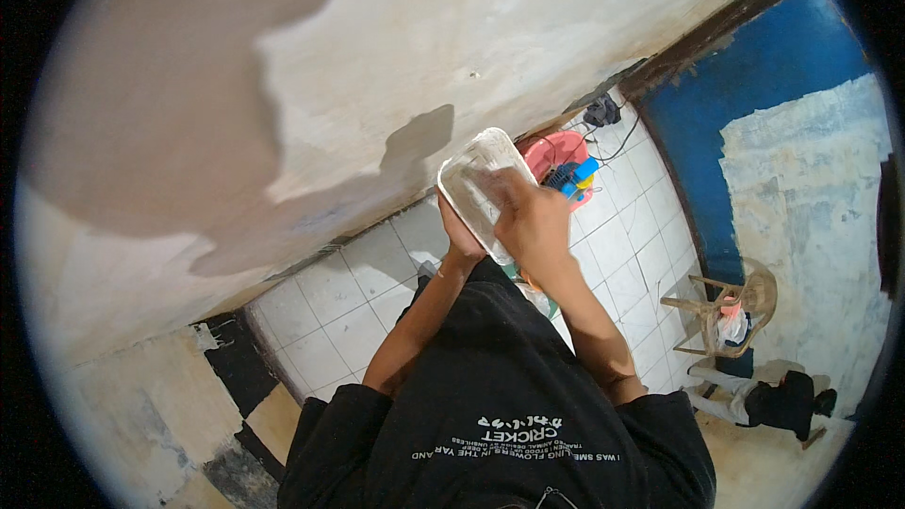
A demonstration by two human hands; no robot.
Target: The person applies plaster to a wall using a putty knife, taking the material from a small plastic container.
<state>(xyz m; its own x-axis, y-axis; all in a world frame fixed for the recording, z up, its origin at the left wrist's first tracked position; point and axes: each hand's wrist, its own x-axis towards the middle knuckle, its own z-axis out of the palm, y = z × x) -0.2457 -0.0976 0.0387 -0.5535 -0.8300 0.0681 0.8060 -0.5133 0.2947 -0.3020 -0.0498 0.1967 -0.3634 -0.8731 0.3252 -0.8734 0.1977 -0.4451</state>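
A shallow white tray (468, 155) with rounded corners is held up in front of me, near the wall. Its inside is smeared with a whitish, grey-brown residue. My left hand (459, 232) grips the tray from below along its left side, fingers mostly hidden under it. Over the tray's right part is my right hand (535, 226), bent down into it. Its fingertips are blurred by motion, and I cannot tell whether they hold anything.
Beyond the tray a pink tub (567, 145) with blue and yellow items stands on the tiled floor (617, 254). A dark cable lies beside it. The patchy wall (377, 57) rises close ahead. At right are a plastic chair (759, 297) and another person (782, 402) by the far wall.
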